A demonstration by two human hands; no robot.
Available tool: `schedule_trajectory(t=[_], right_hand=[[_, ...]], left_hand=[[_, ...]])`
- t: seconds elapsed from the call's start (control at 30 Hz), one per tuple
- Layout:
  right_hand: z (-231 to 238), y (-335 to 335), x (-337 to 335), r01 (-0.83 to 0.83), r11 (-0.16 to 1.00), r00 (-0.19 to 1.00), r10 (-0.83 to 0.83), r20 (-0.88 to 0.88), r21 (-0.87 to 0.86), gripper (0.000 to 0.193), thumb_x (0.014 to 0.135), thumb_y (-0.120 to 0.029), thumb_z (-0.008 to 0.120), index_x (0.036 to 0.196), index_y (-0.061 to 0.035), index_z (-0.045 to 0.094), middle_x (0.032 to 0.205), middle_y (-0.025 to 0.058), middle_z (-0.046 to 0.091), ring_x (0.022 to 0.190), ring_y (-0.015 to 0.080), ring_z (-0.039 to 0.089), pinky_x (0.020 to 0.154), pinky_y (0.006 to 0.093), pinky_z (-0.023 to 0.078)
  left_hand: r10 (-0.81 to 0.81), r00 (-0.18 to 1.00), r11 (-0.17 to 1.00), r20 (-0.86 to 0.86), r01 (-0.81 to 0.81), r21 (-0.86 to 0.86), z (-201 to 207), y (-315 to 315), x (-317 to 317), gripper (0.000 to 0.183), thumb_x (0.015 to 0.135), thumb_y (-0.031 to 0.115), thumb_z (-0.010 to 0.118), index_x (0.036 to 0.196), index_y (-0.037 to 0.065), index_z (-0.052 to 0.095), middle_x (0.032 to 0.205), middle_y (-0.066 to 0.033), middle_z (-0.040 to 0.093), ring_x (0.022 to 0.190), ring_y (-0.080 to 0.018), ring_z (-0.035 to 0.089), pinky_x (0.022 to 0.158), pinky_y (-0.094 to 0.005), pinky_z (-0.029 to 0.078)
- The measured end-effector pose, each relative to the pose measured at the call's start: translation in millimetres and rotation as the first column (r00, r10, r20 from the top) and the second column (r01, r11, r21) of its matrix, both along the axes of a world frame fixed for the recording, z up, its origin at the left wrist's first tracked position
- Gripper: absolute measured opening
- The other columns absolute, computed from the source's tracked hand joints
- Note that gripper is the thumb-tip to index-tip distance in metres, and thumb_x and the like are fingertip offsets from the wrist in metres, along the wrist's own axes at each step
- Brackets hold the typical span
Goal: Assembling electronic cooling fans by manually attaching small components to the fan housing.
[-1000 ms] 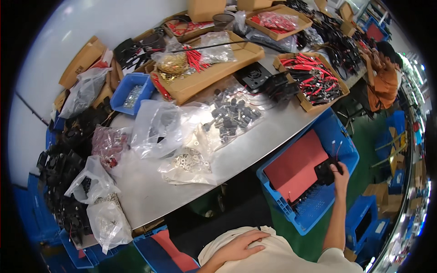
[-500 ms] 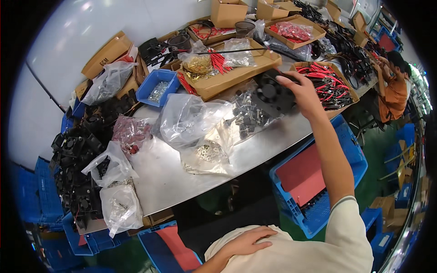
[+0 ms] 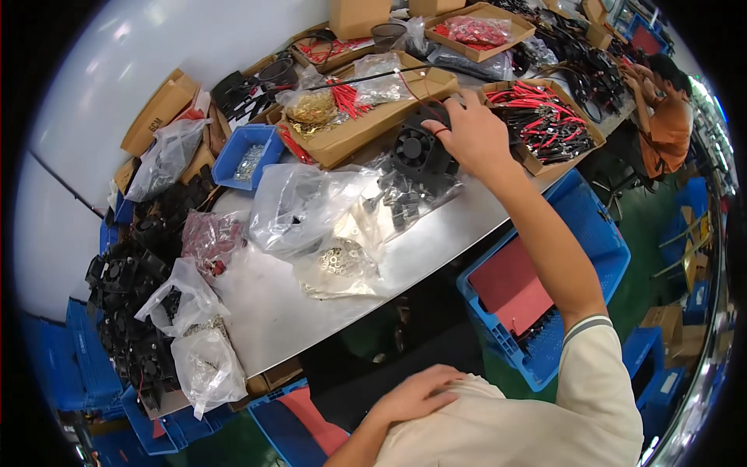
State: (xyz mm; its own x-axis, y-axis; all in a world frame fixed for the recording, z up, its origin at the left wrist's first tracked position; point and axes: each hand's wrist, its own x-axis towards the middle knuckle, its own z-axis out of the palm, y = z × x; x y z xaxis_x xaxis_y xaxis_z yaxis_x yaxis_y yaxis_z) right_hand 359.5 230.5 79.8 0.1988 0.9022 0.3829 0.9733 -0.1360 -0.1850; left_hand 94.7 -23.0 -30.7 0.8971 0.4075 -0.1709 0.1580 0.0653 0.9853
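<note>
Assembly workshop with electrical parts in bulk
A long silver metal worktable has a heap of black square plastic fans at its left end, a small blue plastic bin of silvery metal hardware, a clear bag of metal rings and, farther right, red-and-black cables in a brown cardboard tray; perforated blue plastic crates stand on the green floor, with an orange-clothed co-worker far right.

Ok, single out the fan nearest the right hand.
The fan in the right hand; the other fans lie heaped at the left end of the table.
</note>
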Motion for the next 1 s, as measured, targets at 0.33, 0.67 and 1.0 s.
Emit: schedule_trajectory(t=[0.33, 0.67, 1.0], right_hand=[[-15.7, -43.7, 11.0, -0.151, 0.883, 0.986, 0.099, 0.138, 0.445, 0.040, 0.082, -0.017, 0.069, 0.118, -0.0017, 0.058, 0.122, 0.0210, 0.057, 0.115, 0.0381, 0.054, 0.096, 0.0437, 0.045], [-87.3, -186.9, -153.5, -0.219, 0.941, -0.859, -0.061, -0.508, 0.258, 0.062, 0.095, -0.028, 0.062, 0.143, -0.0037, 0.033, 0.130, 0.0112, 0.052, 0.118, 0.0196, 0.053, 0.099, 0.0356, 0.044], [-87.8, -271.5, -193.8, -0.618, 0.697, -0.779, -0.608, -0.157, 0.364, 0.058, 0.097, -0.054, 0.048, 0.140, -0.0149, 0.042, 0.127, 0.0003, 0.055, 0.115, 0.0131, 0.054, 0.089, 0.0337, 0.049]], left_hand=[[0.312, 0.944, 0.679, 0.109, -0.302, 0.669, 72.0, 141.0, 74.2, 0.031, 0.089, 0.009, 0.063, 0.120, 0.008, 0.063, 0.130, -0.0131, 0.054, 0.104, -0.0193, 0.059, 0.085, -0.0302, 0.050], [0.711, 0.684, 0.652, 0.160, -0.558, -0.513, 86.4, 288.8, 102.9, 0.029, 0.094, 0.020, 0.063, 0.117, 0.003, 0.060, 0.106, -0.0068, 0.066, 0.095, -0.0174, 0.064, 0.076, -0.0312, 0.052], [0.721, 0.690, 0.650, 0.064, -0.640, -0.410, 103.0, 293.9, 96.8, 0.030, 0.094, 0.021, 0.064, 0.120, 0.007, 0.060, 0.110, -0.0057, 0.065, 0.103, -0.0182, 0.062, 0.087, -0.0373, 0.048]])
